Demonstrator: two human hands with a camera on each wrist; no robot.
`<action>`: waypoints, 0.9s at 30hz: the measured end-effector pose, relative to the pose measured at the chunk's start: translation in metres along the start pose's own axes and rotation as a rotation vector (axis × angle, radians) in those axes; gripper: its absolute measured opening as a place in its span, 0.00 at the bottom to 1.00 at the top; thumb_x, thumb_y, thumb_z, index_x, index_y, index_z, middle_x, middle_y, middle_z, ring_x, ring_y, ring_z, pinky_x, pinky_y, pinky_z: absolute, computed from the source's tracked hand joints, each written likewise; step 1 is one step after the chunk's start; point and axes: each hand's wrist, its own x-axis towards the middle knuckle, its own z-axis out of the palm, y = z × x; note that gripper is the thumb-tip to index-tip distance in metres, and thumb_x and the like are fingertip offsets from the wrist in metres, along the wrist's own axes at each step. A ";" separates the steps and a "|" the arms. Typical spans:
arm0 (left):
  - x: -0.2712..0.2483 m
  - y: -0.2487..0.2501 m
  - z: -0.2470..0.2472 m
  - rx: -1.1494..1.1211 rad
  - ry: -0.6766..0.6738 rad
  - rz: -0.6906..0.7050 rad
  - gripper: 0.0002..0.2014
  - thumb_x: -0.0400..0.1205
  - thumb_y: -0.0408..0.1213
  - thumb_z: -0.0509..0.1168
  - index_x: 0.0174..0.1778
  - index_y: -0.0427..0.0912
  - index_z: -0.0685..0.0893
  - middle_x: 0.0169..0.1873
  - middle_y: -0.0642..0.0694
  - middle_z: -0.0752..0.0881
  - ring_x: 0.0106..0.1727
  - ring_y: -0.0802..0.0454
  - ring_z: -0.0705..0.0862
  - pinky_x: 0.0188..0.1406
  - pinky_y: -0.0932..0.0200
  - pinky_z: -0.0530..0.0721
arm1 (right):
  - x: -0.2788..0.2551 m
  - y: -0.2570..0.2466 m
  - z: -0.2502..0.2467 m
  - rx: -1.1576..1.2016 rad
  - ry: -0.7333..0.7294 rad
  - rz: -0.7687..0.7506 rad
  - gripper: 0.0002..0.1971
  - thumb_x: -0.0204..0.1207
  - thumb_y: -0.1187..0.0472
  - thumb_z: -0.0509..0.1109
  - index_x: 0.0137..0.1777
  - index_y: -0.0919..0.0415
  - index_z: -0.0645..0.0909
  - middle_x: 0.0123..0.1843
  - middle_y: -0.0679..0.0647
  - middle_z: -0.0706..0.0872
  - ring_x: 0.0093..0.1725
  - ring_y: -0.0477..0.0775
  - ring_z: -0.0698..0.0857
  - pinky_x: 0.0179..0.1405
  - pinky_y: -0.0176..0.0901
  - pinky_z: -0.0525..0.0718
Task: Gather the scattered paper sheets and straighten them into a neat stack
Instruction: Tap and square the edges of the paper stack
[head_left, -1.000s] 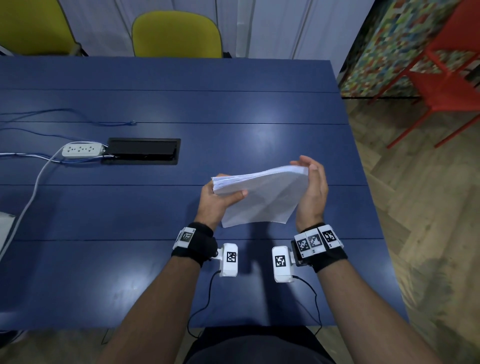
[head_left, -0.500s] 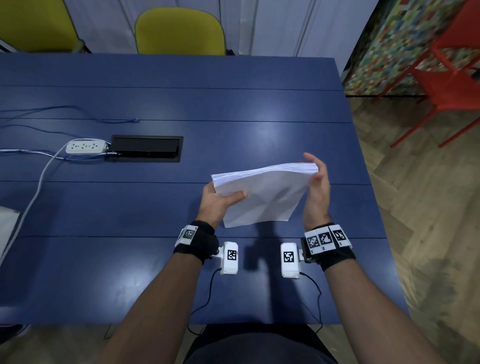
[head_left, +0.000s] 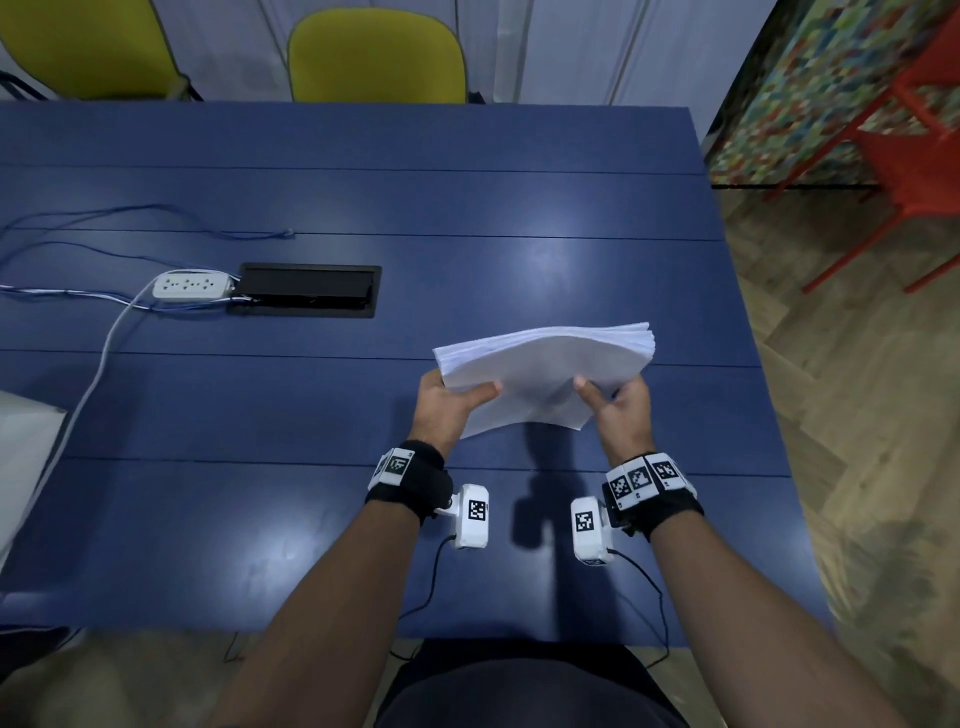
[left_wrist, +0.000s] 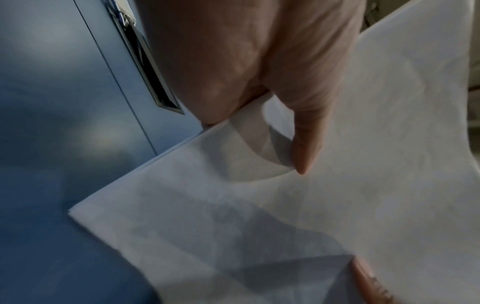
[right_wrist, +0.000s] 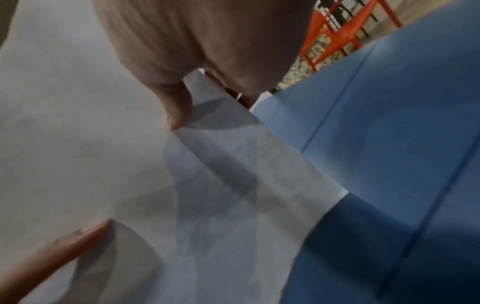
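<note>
My left hand (head_left: 451, 404) and right hand (head_left: 619, 410) pinch the paper stack (head_left: 540, 375) above the blue table (head_left: 363, 415); loose thumbs could let its fanned far-right edges slide apart.

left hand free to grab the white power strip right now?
Probably not: the left hand grips the paper stack, as does the right hand. The table towards the power strip looks bare.

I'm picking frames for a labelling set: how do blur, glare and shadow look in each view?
Head view: mostly sharp, lamp glare on the blue table, edges bowed by the wide lens, the red chair smeared. Left wrist view: soft and dim; the left hand throws a thumb shadow on the paper stack. Right wrist view: blurred too, shadow bands across the paper under the right hand.
</note>
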 end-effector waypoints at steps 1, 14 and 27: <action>0.001 -0.003 0.000 0.010 -0.005 -0.012 0.14 0.75 0.22 0.81 0.43 0.48 0.96 0.45 0.50 0.97 0.49 0.51 0.93 0.63 0.48 0.90 | -0.001 0.004 0.002 -0.004 -0.005 0.012 0.20 0.77 0.75 0.75 0.68 0.69 0.80 0.61 0.62 0.90 0.60 0.56 0.90 0.64 0.47 0.86; 0.009 -0.010 -0.010 -0.017 0.010 -0.038 0.16 0.77 0.24 0.80 0.61 0.33 0.92 0.55 0.41 0.96 0.56 0.47 0.95 0.59 0.54 0.92 | 0.006 0.004 -0.006 -0.043 -0.136 0.105 0.18 0.79 0.73 0.73 0.67 0.59 0.82 0.62 0.52 0.91 0.60 0.48 0.90 0.61 0.41 0.87; -0.002 -0.080 -0.030 0.075 0.044 -0.269 0.18 0.81 0.21 0.74 0.67 0.37 0.87 0.61 0.44 0.94 0.65 0.42 0.92 0.67 0.44 0.89 | -0.036 0.077 -0.001 -0.123 -0.100 0.341 0.17 0.79 0.74 0.71 0.64 0.56 0.83 0.58 0.49 0.91 0.59 0.53 0.90 0.67 0.52 0.84</action>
